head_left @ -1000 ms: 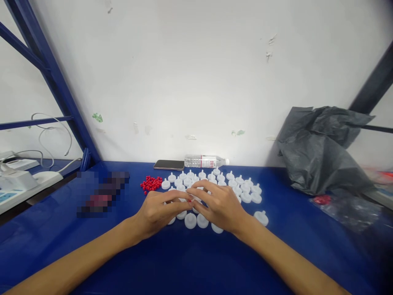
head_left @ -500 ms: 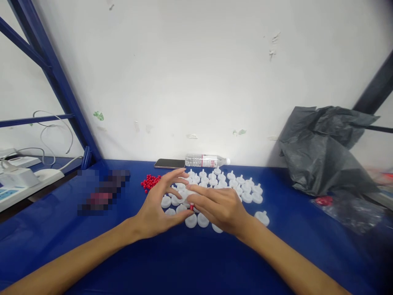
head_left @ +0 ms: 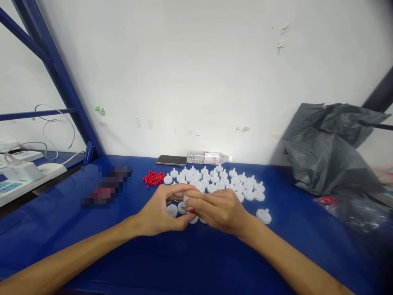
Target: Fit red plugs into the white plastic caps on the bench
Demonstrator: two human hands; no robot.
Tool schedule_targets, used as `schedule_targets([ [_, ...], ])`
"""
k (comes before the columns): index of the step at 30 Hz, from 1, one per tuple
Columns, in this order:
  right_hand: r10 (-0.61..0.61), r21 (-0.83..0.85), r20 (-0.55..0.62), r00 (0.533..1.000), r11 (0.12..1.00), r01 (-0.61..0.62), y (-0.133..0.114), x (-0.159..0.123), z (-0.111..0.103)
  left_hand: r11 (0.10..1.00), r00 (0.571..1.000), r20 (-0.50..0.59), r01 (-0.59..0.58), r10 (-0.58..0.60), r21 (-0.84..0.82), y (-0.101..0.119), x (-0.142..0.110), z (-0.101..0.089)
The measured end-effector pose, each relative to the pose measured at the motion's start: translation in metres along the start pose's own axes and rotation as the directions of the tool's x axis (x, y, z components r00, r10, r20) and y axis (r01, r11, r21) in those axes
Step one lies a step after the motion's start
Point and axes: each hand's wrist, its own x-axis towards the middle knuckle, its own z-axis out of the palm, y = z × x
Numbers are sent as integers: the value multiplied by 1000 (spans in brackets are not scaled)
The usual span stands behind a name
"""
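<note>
My left hand (head_left: 158, 211) curves round from the left. Its thumb presses at a small red cap (head_left: 192, 211), and its fingertips reach over to my right hand (head_left: 219, 209). My right hand's fingers are closed on a white plastic disc with a stem (head_left: 186, 198), mostly hidden by both hands. The red cap sits at the near end of this piece; whether it is fitted onto the stem I cannot tell. Several similar white stemmed discs (head_left: 220, 185) lie behind and beneath my hands. A pile of red caps (head_left: 153, 178) lies at their left.
A phone (head_left: 171, 160) and a clear water bottle (head_left: 208, 157) lie against the wall. One white stemmed disc (head_left: 264, 216) lies apart at right. A grey plastic bag (head_left: 331, 151) and clear bag (head_left: 357, 213) stand farther right; a power strip (head_left: 33, 178) is at left.
My left fingers have come down and closed in toward my right hand, and the hands cover the held piece more. The view has shifted slightly.
</note>
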Motion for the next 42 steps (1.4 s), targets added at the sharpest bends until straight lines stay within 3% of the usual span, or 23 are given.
schedule_targets([
  [6, -16, -7, -24, 1000, 1000, 16, -5, 2, -4, 992, 999, 6, 35, -36, 122, 4, -4, 0],
  [11, -19, -12, -28, 999, 1000, 19, 2, 5, -10, 965, 988, 26, -157, 155, 210, -6, -7, -13],
  [13, 16, -53, -79, 997, 998, -20, 15, 4, -16, 925, 980, 0, -188, 200, 330, -9, -6, -21],
  [15, 143, -102, -106, 984, 983, -154, 34, 2, -26, 869, 986, -61, -105, 153, 484, -11, -2, -28],
  [17, 394, -176, -68, 917, 900, -399, 55, -1, -38, 765, 993, -98, 18, 59, 644, -11, 5, -35],
  [20, 700, -309, -30, 714, 672, -673, 85, -10, -57, 555, 987, -126, 163, -104, 816, -11, 16, -47],
  [23, 842, -421, -23, 538, 480, -769, 108, -23, -68, 378, 938, -204, 303, -280, 875, -14, 23, -60],
  [26, 909, -471, 23, 416, 377, -798, 125, -39, -69, 310, 895, -231, 359, -380, 880, -20, 25, -72],
  [28, 922, -479, 44, 386, 358, -802, 132, -48, -67, 315, 884, -232, 373, -405, 873, -24, 25, -78],
  [32, 925, -478, 68, 374, 359, -802, 139, -63, -61, 378, 885, -227, 389, -406, 840, -30, 25, -81],
  [37, 937, -487, 125, 327, 345, -802, 145, -70, -55, 461, 898, -158, 355, -412, 813, -31, 24, -82],
  [42, 942, -478, 166, 292, 336, -812, 150, -66, -60, 432, 900, -114, 308, -420, 848, -27, 24, -83],
])
